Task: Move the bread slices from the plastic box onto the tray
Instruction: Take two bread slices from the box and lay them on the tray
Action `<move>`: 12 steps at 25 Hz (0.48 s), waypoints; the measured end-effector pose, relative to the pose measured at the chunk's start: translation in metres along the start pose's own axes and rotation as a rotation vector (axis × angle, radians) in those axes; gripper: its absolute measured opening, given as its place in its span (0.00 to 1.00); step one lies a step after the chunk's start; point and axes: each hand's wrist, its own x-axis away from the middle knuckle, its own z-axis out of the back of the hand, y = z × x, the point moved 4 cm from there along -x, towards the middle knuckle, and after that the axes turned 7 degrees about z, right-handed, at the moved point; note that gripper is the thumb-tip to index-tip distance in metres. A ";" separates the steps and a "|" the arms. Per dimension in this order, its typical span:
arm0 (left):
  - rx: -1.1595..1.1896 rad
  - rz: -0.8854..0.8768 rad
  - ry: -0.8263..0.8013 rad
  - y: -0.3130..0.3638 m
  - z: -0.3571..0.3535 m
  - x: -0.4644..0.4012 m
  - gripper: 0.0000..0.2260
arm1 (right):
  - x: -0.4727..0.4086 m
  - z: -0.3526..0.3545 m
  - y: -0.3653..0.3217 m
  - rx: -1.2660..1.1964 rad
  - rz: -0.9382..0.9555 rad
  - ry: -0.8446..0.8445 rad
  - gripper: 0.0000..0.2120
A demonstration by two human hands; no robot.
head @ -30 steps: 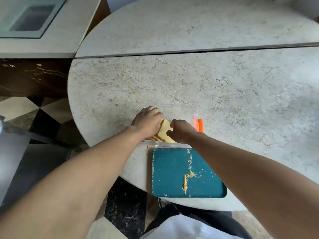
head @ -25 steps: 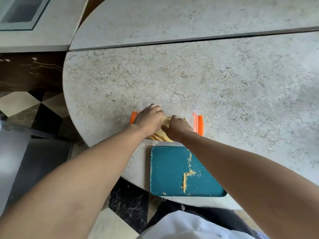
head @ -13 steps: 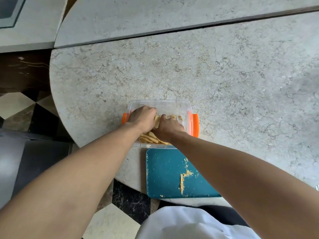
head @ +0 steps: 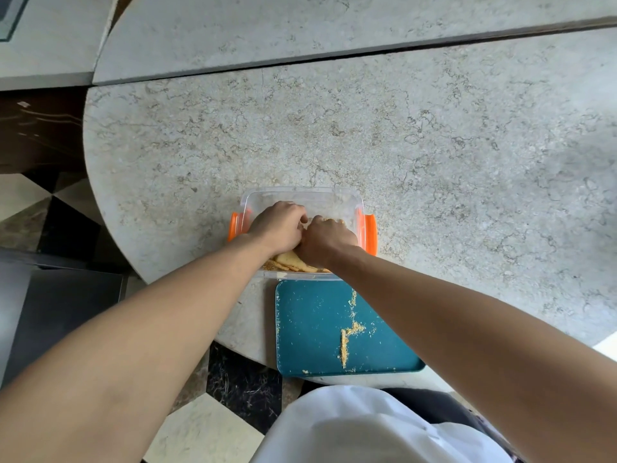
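A clear plastic box (head: 300, 197) with orange side clips sits on the stone table. Pale yellow bread slices (head: 292, 261) lie stacked inside it, mostly hidden under my hands. My left hand (head: 278, 227) and my right hand (head: 325, 240) are both down in the box, side by side, fingers curled over the slices. Whether the fingers grip the bread is hidden. A teal tray (head: 314, 329) lies just in front of the box, holding only a line of crumbs (head: 344, 345).
The round stone table (head: 434, 145) ends close to my body, and the tray overhangs its near edge. A second stone surface (head: 300, 28) lies beyond a seam at the back. Checkered floor shows at the left and below.
Both hands have pushed deeper into the box and closed together over the bread. The view has tilted down, so box and tray sit higher in frame.
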 end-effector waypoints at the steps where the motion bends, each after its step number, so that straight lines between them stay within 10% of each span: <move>1: 0.026 -0.004 -0.003 0.000 -0.002 0.001 0.13 | 0.002 0.002 0.001 0.016 0.000 0.010 0.27; 12: 0.163 0.204 -0.009 0.000 -0.015 0.019 0.10 | 0.017 0.010 -0.001 0.214 0.075 0.078 0.23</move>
